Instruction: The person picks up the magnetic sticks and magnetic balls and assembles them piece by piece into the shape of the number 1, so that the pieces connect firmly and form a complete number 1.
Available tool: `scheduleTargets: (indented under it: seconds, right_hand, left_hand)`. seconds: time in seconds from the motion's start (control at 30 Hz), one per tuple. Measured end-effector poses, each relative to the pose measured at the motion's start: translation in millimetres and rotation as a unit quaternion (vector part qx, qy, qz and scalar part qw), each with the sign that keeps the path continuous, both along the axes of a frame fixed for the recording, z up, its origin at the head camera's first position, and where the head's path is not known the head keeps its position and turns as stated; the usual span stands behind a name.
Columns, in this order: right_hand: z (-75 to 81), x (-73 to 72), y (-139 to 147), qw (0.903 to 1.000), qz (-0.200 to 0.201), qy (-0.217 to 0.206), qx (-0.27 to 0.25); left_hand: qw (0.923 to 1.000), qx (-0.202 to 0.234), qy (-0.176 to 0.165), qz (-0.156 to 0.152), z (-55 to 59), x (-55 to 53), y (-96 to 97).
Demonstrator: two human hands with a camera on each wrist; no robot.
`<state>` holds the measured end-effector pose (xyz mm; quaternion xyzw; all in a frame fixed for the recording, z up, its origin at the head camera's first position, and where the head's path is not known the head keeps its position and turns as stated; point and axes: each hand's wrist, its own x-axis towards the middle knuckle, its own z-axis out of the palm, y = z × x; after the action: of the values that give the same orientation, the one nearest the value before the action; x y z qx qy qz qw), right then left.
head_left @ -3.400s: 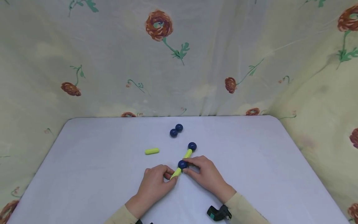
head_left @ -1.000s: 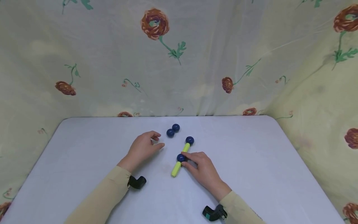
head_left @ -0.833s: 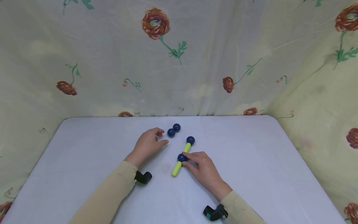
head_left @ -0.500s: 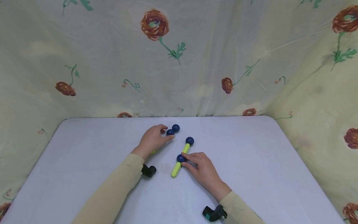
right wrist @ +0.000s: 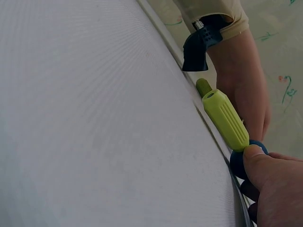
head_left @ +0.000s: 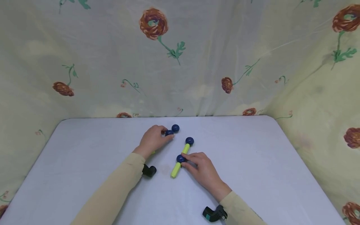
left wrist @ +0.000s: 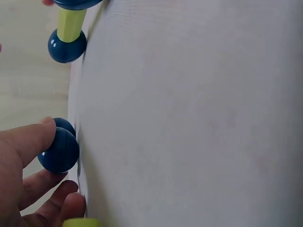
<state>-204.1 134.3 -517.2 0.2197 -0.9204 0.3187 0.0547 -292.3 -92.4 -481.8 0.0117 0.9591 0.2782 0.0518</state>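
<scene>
My left hand [head_left: 152, 140] pinches a dark blue ball [head_left: 169, 132] between thumb and fingertips; the left wrist view shows the thumb on one side and a finger on the other. Another blue ball [head_left: 175, 128] lies right behind it. With thumb and forefinger, my right hand [head_left: 203, 167] grips the middle ball [head_left: 180, 158] of a short chain. From that ball a yellow-green rod [head_left: 186, 148] runs to an end ball [head_left: 189, 141], and a second rod [right wrist: 226, 120] extends toward me, its near end bare. A loose yellow-green rod [head_left: 153, 152] is mostly hidden under my left hand.
Everything lies on a white table [head_left: 253, 162], with a flowered cloth [head_left: 202, 62] hanging behind it and at the sides. A black wrist camera [head_left: 149, 171] sits at my left sleeve, another wrist camera [head_left: 215, 214] at my right sleeve.
My left hand has left the near rod, moved up the table to the pair of balls and taken hold of the nearer one. My right hand keeps its grip on the chain's middle ball.
</scene>
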Motion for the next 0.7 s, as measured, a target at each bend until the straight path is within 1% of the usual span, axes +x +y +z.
scheduleTargets:
  seconds: [0.13, 0.3, 0.57, 0.7]
  right_hand:
    - [0.3, 0.0, -0.8, 1.0, 0.0, -0.006, 0.001]
    - [0.9, 0.2, -0.7, 1.0, -0.001, -0.008, 0.004]
    - [0.6, 0.4, 0.4, 0.9999, -0.003, -0.01, 0.005]
    - [0.0, 0.2, 0.3, 1.0, -0.002, -0.006, 0.001]
  left_hand:
    - [0.9998, 0.019, -0.007, -0.001, 1.8, 5.5, -7.2]
    - [0.9987, 0.051, -0.008, -0.002, 6.7, 16.2, -14.8]
    - [0.9961, 0.086, 0.004, 0.019, 13.8, 31.1, -23.1]
    - [0.9931, 0.114, 0.003, 0.029, 16.2, 42.5, -27.2]
